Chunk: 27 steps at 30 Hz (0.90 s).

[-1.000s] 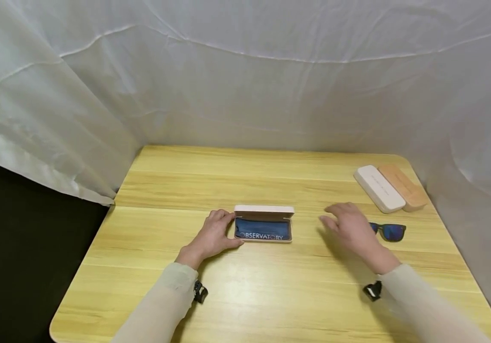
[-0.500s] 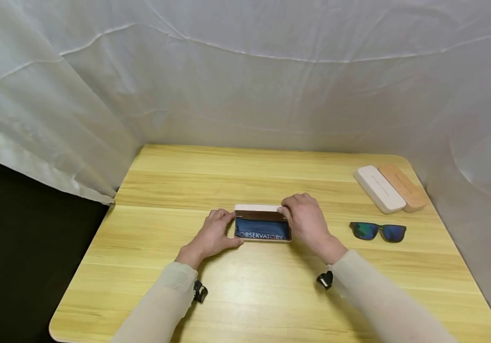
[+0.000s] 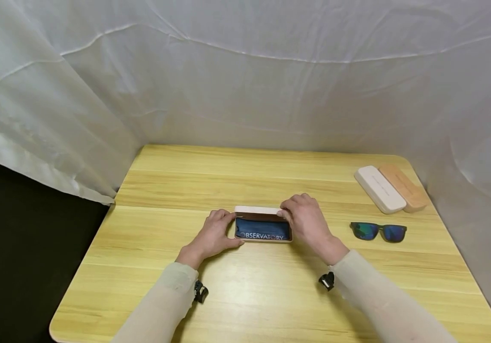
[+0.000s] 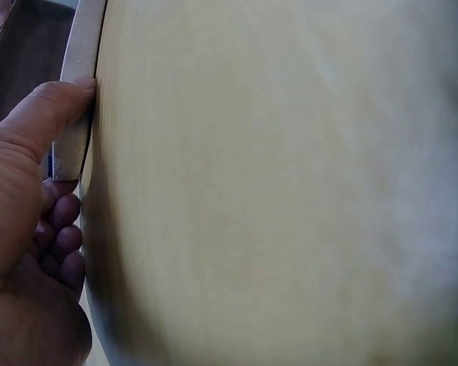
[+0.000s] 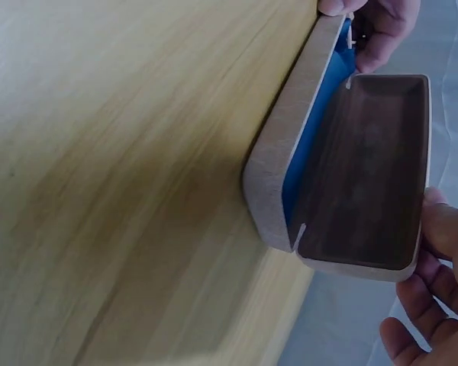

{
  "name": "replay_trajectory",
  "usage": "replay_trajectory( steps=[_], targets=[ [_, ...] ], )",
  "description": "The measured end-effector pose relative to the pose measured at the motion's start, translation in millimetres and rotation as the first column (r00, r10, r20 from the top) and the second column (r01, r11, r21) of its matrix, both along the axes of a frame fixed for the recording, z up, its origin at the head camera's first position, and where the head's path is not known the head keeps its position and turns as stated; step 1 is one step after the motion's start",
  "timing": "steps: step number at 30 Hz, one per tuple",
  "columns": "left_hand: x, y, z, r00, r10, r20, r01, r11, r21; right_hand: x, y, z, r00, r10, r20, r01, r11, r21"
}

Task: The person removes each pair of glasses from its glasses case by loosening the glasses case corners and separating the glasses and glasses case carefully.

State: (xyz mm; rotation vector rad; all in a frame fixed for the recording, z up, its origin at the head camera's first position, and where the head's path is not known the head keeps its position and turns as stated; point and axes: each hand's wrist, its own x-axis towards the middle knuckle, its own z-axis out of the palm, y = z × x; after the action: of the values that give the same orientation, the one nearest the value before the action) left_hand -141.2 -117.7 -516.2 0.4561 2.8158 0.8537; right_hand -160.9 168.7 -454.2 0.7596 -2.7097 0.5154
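A pale glasses case [image 3: 263, 240] stands on the table with its lid [image 3: 255, 209] raised. Inside lies a dark blue cloth [image 3: 262, 229] lettered "OBSERVATORY". My left hand [image 3: 213, 236] grips the case's left end, thumb at the front and fingers behind. In the left wrist view the thumb [image 4: 49, 110] presses on the case's front wall. My right hand [image 3: 309, 221] pinches the lid's right end. The right wrist view shows the lid's dark brown lining [image 5: 370, 168] and the right fingers [image 5: 435, 290] at its edge.
Dark sunglasses [image 3: 378, 232] with blue-green lenses lie to the right of my right hand. Behind them, a white case [image 3: 380, 189] and an orange case [image 3: 403, 187] lie side by side near the right edge of the wooden table [image 3: 245, 295]. White curtains [image 3: 245, 95] hang around the back and sides.
My right hand has moved left from beside the sunglasses to the lid and taken hold of its right end. My left hand has kept its grip on the case.
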Motion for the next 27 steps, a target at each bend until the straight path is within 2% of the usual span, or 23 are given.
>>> replay_trajectory(
  steps=[7,9,17,27],
  targets=[
    [0.0,1.7,0.3,1.000,-0.002,0.009,0.002,1.000,0.001,0.5,3.1,1.2,0.986,-0.059,0.156,0.064,0.998,-0.027],
    [0.1,1.9,0.6,1.000,-0.002,0.009,0.002,1.000,0.002,1.3,3.4,1.2,0.985,-0.065,0.163,0.070,0.997,-0.027],
    [0.0,0.1,0.7,1.000,-0.010,0.014,0.010,1.000,-0.011,4.1,3.5,-5.6,1.000,-0.016,0.013,0.016,1.000,-0.001],
    [-0.6,-1.1,-0.6,1.000,-0.004,0.007,0.004,1.000,-0.005,4.6,3.0,-11.9,0.989,0.045,-0.141,-0.034,0.996,0.077]
  ],
)
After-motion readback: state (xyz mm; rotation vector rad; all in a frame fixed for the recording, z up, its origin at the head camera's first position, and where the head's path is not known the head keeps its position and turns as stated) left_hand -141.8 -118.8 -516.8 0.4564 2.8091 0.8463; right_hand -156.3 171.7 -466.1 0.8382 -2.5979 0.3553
